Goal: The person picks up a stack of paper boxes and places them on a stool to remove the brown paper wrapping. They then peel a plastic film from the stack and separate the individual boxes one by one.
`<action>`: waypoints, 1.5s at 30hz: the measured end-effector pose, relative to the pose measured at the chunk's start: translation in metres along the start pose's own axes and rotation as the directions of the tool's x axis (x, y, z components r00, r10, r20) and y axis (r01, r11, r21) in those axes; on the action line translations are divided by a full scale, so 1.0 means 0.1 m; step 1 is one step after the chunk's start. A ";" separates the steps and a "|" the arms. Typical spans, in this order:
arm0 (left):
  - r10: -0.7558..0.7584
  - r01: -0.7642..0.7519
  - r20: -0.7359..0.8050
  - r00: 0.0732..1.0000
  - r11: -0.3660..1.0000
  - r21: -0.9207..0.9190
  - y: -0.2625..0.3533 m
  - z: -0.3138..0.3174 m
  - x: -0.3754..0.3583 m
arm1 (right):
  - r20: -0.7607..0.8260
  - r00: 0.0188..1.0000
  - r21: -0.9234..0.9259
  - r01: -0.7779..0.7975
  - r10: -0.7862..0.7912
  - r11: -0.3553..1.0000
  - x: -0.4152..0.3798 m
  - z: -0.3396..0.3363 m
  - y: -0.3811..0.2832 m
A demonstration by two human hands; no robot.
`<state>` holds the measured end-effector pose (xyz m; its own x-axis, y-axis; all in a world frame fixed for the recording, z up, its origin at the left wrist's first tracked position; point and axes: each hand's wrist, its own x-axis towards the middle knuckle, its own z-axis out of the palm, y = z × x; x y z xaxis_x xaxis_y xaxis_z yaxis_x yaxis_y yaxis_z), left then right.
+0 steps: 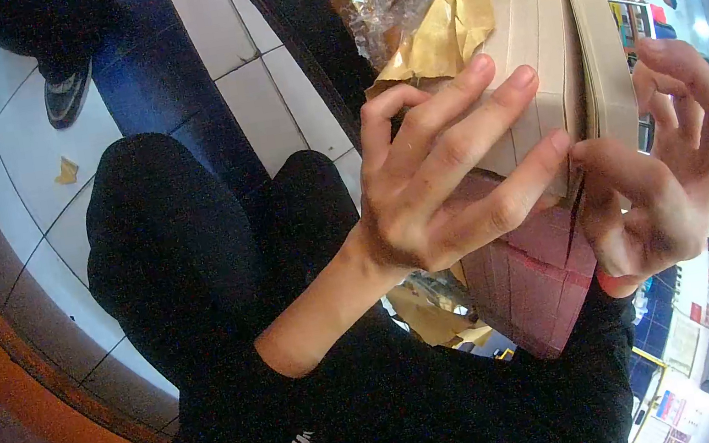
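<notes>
My left hand [442,161] reaches in with fingers spread, lying across a stack of cream paper [534,35] split into thick bundles. Its thumb and fingertips press on the near side of the stack. At the stack's lower corner, my right hand [656,164] is closed, with curled fingers and the fingertips right at the paper edge. I cannot tell what it pinches; a thin dark line runs down from there. Below both hands a block of pink paper [526,278] sits against the cream stack. Torn brown wrapping paper [457,20] and clear plastic [396,15] lie beside the stack's upper end.
My knees in black trousers [160,224] fill the left middle. Another person's shoe [70,95] stands on the white floor tiles [14,182], near a small yellow scrap [66,171]. An orange curved edge [55,380] runs down the far left. Shelves and a distant person appear at right.
</notes>
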<state>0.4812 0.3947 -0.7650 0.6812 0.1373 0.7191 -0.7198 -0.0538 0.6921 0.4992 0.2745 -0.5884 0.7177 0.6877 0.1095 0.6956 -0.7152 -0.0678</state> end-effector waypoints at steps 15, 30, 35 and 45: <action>-0.079 0.075 -0.068 0.995 0.996 -0.047 0.05 0.07 -0.01 | 0.056 0.993 -0.055 -0.098 0.101 0.994 0.04 -0.04 -0.10; -0.046 0.046 -0.020 0.999 0.999 -0.025 0.03 0.03 -0.01 | 0.076 0.997 -0.038 -0.012 0.015 0.999 0.05 -0.04 -0.03; -0.051 0.050 -0.017 0.999 0.998 -0.026 0.04 0.02 0.00 | 0.057 0.994 -0.049 -0.090 0.093 0.995 0.06 -0.02 -0.11; -0.047 0.047 0.014 0.999 0.998 -0.033 0.03 -0.01 0.00 | 0.039 0.991 -0.058 -0.126 0.129 0.990 0.09 0.00 -0.16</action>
<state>0.4788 0.3955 -0.7628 0.7157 0.1260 0.6869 -0.6910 -0.0145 0.7227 0.4946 0.2915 -0.5860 0.8020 0.5942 0.0608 0.5963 -0.8025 -0.0231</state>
